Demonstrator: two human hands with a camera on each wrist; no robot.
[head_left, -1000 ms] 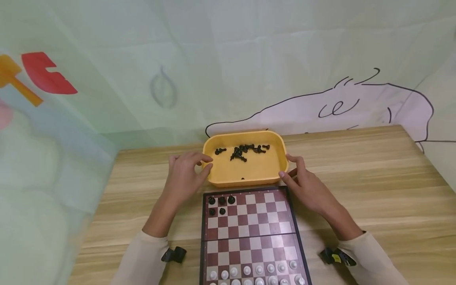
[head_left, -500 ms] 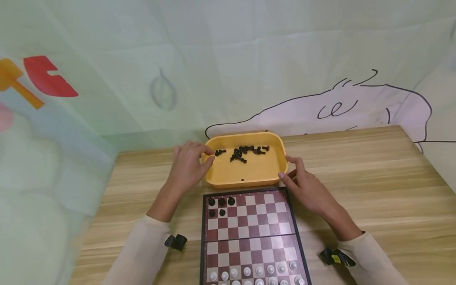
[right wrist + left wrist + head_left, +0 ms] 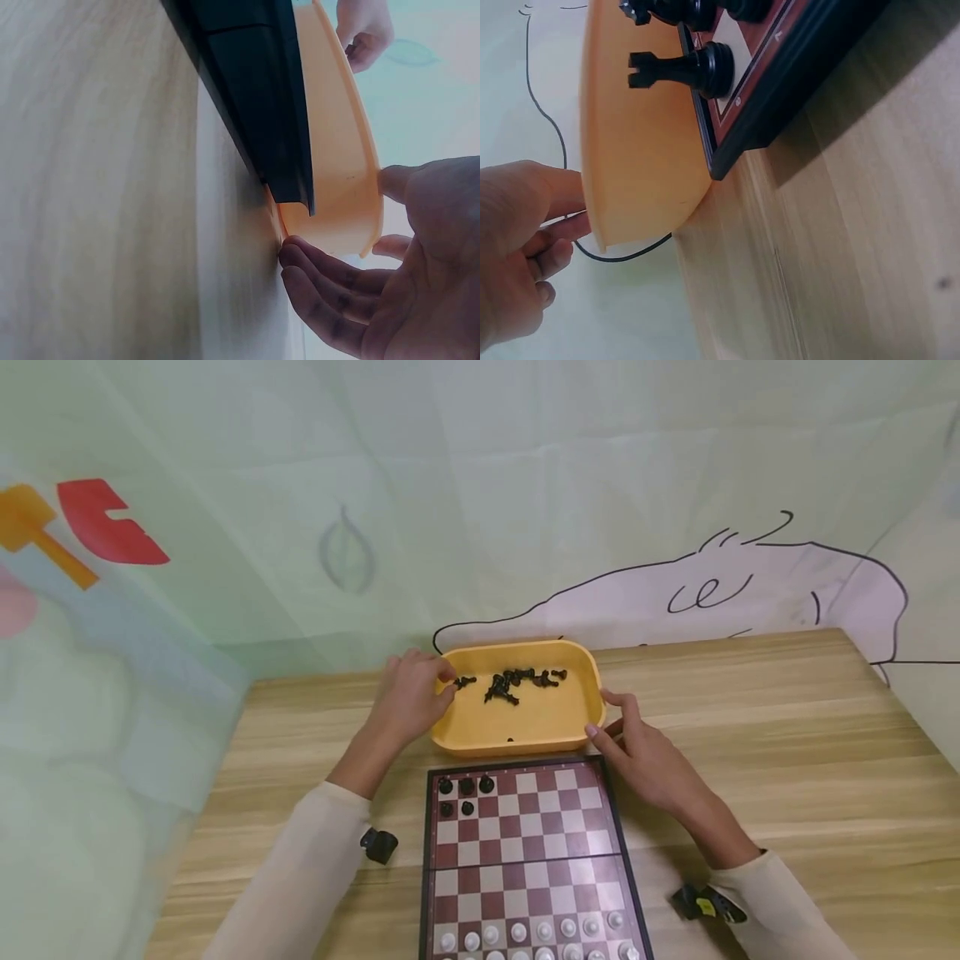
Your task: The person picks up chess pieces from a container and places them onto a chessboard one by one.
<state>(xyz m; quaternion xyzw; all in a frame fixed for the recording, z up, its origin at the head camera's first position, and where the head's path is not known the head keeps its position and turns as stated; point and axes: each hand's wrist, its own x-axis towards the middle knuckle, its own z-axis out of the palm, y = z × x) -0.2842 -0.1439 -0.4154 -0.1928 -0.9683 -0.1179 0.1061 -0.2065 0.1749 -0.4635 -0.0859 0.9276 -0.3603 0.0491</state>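
A yellow plastic tray (image 3: pixel 525 727) holds a loose heap of black chess pieces (image 3: pixel 510 681). Over its left rim reaches my left hand (image 3: pixel 412 693), thumb and forefinger slightly apart at the end of a black chess piece (image 3: pixel 468 681) lying there. The left wrist view hides those fingertips behind the tray wall. My right hand (image 3: pixel 641 752) grips the tray's right near corner, thumb at the rim and fingers around the outside. Directly in front of the tray lies a chessboard (image 3: pixel 525 843). Several black pieces (image 3: pixel 467 786) stand in its far left corner, including a rook (image 3: pixel 682 69).
White chess pieces (image 3: pixel 544 931) stand in rows at the board's near end. The wooden table (image 3: pixel 750 718) extends to both sides. Behind it hangs a pale green printed sheet (image 3: pixel 487 510). Each sleeve bears a dark wrist device, such as the left one (image 3: pixel 380 845).
My left hand has moved right and slightly away from me, over the tray's left rim to the black piece. The right hand keeps its place at the tray's corner.
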